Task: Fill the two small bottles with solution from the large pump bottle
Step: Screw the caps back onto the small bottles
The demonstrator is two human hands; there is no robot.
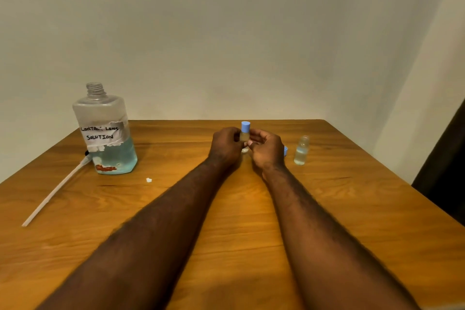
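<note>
Nearest to us, our two bare forearms stretch out over the brown wooden counter. Off to the left lies a long white pump tube, pulled out of its bottle, with a small white scrap beyond its middle. Further out, near the counter's centre, the left grip and the right grip meet around a small clear bottle with a blue cap. The fingers of both curl in and pinch its body from either side, and the cap stands free above them. We cannot tell how full it is, or whether its base touches the wood. Just beside the right grip sits a loose blue cap, and a little further right stands an uncapped small clear bottle, partly filled with clear liquid. Far left, near the back edge, the large clear bottle with a handwritten label holds bluish solution in its lower part, its threaded neck open. Behind it all is the plain pale wall. The main risk we see is the open small bottle. It is light and narrow, so a careless swing of the right wrist could tip it and spill what it holds. The pinched bottle could also slip if the cap is twisted hard. Pouring from the wide neck would likely overshoot a tiny mouth, and the tube lying on the counter may carry dirt back.
</note>
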